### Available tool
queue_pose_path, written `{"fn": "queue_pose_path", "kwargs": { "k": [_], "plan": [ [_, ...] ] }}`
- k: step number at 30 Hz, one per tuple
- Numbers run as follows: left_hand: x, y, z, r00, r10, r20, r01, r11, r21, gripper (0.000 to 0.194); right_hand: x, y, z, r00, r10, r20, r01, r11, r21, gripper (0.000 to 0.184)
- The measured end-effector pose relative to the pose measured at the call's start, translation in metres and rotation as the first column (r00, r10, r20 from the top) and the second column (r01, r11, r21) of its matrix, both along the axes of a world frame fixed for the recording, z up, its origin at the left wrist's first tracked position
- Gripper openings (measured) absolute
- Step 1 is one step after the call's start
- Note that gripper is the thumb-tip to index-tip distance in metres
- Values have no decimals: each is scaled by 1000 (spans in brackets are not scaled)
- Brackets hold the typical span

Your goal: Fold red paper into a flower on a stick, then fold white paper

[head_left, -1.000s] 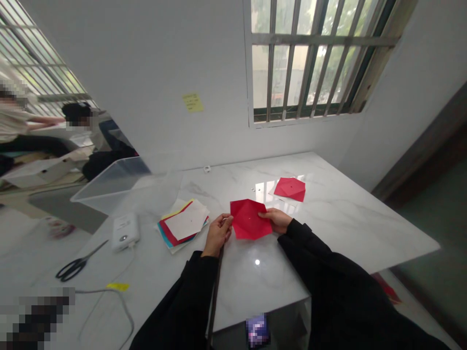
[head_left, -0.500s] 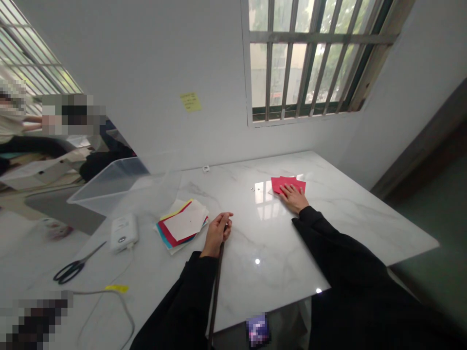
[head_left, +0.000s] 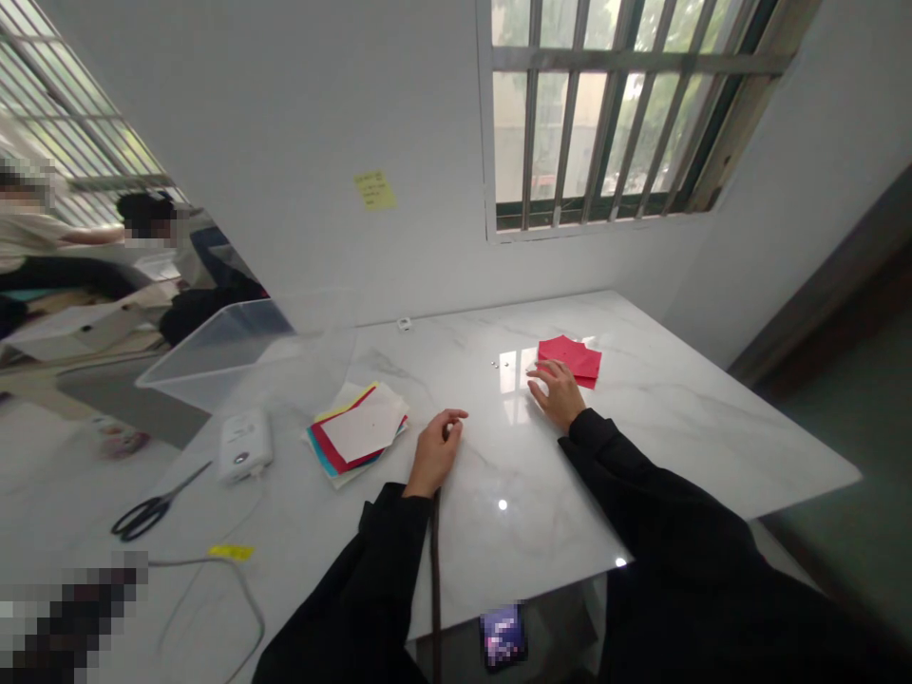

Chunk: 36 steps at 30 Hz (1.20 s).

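Red folded paper (head_left: 570,359) beside right hand (head_left: 560,394), fingers spread; left hand (head_left: 433,454), fingers curled together.

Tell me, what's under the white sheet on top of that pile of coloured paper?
Under the white sheet, edges of red paper, yellow paper and teal paper stick out. The rest of those sheets is covered, so how many there are cannot be seen.

A white marble-veined worktop (head_left: 684,408) is gleaming with a smooth, glossy polish, while a folded sheet of red paper (head_left: 570,359) is lying matt upon it. A clear plastic box (head_left: 220,347) is shining faintly, and grey metal window bars (head_left: 570,123) are showing a dull finish.
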<state>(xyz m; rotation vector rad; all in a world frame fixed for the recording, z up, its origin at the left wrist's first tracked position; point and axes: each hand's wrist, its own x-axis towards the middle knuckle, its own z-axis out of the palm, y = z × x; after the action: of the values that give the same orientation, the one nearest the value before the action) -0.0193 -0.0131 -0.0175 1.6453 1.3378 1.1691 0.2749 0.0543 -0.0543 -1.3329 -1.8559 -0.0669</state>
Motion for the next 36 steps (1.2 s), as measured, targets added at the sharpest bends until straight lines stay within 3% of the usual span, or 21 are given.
{"fn": "queue_pose_path", "kwargs": {
  "k": [2,5,9,12,15,18,22,26,28,30,33,34,36],
  "plan": [
    [-3,3,-2,967,40,-252,3,986,167,26,-13,-4,0,997,72,-18,-72,997,-2,23],
    [-6,8,-1,883,113,-455,18,961,275,33,-21,-6,0,992,116,-43,-116,993,-4,21],
    [-8,5,10,798,244,-551,16,906,424,29,-16,-5,0,992,108,-71,-109,994,-9,22],
    [-15,-1,22,725,425,-543,-94,841,533,30,-14,-5,0,991,97,-96,-99,995,-21,23],
    [-30,-5,29,595,532,-603,-206,825,526,45,-15,-5,0,989,106,-102,-108,994,-19,23],
    [-47,-4,29,503,531,-682,-280,846,453,54,-18,-5,2,986,129,-110,-129,992,6,23],
    [-59,-2,32,525,547,-653,-338,837,429,44,-21,-8,8,978,139,-154,-140,990,-1,24],
    [-57,-3,47,609,674,-418,-372,708,600,31,-36,-19,17,944,139,-298,-153,988,-26,21],
    [-51,-4,54,687,653,-319,-315,663,679,25,-52,-28,21,882,134,-451,-190,979,-80,19],
    [-41,-6,55,792,553,-258,-215,650,729,18,-70,-36,23,729,108,-676,-317,929,-193,27],
    [-23,-10,50,912,341,-230,-62,666,743,17,-93,-42,23,335,-23,-942,-677,689,-257,54],
    [-17,-11,48,931,287,-225,-30,676,736,18,-98,-43,23,240,-95,-966,-746,619,-246,61],
    [-5,-12,43,949,214,-232,18,697,717,19,-102,-42,23,138,-215,-967,-794,559,-238,69]
  ]
}}
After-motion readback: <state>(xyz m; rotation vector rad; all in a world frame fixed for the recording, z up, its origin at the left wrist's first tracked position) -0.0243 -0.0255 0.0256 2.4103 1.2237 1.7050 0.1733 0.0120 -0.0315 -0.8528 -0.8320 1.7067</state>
